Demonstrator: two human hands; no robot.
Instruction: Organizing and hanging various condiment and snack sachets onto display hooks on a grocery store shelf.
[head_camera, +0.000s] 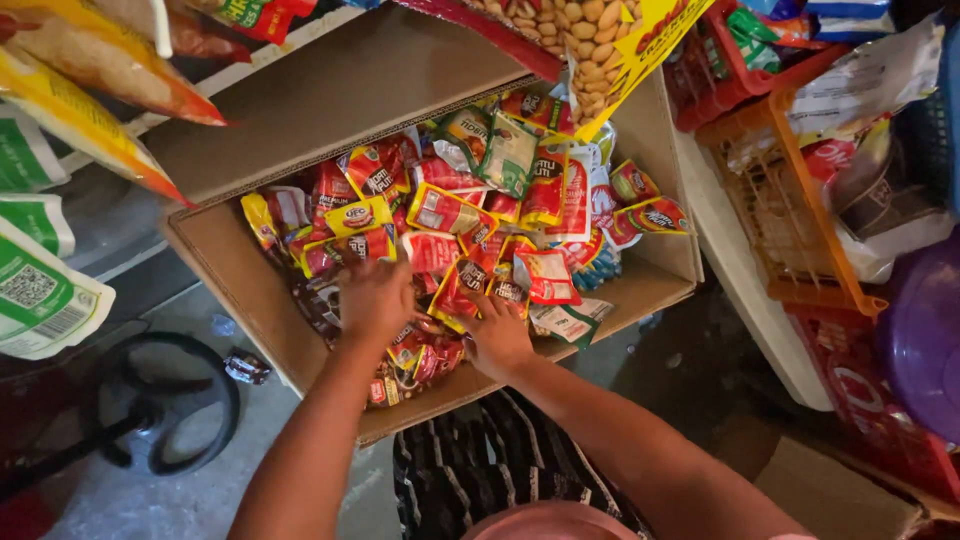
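Note:
An open cardboard box (655, 275) sits below me, filled with several small red, yellow and green sauce sachets (455, 215). Both hands reach into its near side. My left hand (372, 297) rests palm down on the sachets at the box's near left, fingers buried among them. My right hand (497, 338) presses into the sachets near the front wall, fingers curled among the packets. Whether either hand grips a packet is hidden.
Hanging snack bags (95, 70) and white-green pouches (40, 300) crowd the left. A peanut bag (575, 40) dangles over the box. Orange (780, 210) and red (720, 70) baskets and a purple basin (925, 340) stand right. A black fan base (170, 400) lies on the floor.

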